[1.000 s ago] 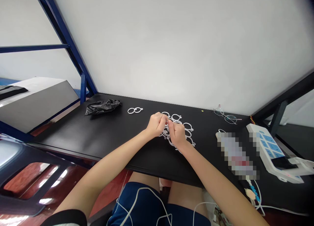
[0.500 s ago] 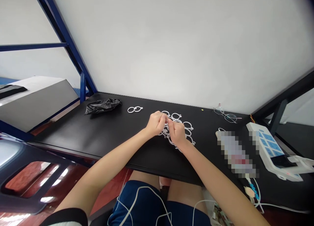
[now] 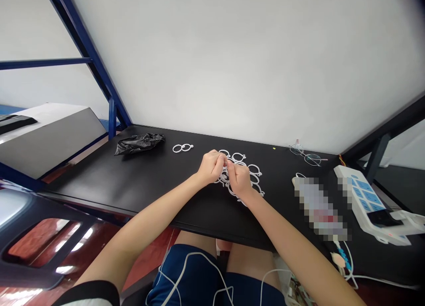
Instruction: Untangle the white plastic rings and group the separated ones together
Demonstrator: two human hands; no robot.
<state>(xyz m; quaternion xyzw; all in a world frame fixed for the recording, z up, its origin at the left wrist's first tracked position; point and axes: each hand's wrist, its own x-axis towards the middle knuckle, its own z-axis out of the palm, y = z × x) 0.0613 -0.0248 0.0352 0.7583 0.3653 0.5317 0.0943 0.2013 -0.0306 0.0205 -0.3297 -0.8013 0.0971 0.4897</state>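
Observation:
My left hand and my right hand meet over a heap of white plastic rings on the black table. Both hands are closed in a pinch on a white ring held between their fingertips, just above the heap. Part of the heap is hidden under my hands. A separate joined pair of white rings lies to the left, apart from the heap.
A crumpled black plastic bag lies at the table's back left. Spectacles rest at the back right. A white power strip with cables sits at the right edge. Blue steel frame bars rise on the left.
Both hands stay pinched together over the heap; only a slight shift of the view, nothing else visibly moved.

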